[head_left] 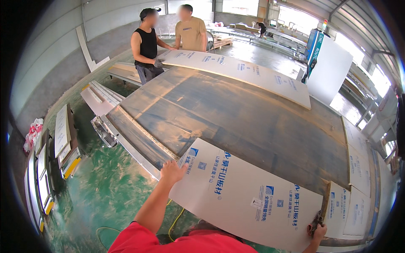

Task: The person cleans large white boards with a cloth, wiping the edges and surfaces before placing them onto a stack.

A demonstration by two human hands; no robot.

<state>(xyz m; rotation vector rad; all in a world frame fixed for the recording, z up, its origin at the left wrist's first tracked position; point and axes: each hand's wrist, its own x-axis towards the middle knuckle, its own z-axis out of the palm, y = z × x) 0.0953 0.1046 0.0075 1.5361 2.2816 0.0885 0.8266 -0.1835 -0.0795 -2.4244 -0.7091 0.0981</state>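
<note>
A long white-faced board (247,192) with blue print lies across the near edge of the table in front of me. My left hand (172,170) is closed on its left end, bare, with the thumb over the edge. At the board's right end my right hand (319,230) grips the edge, partly hidden by a dark patterned cloth or glove (314,221). Beneath and beyond the board spreads a wide dark tabletop (249,122), dusted with sawdust.
Another long white board (240,69) lies along the table's far side, where one co-worker (147,46) touches its left end and another (190,33) stands alongside. More white panels (358,202) are at the right. Board stacks (63,130) stand on the green floor at left.
</note>
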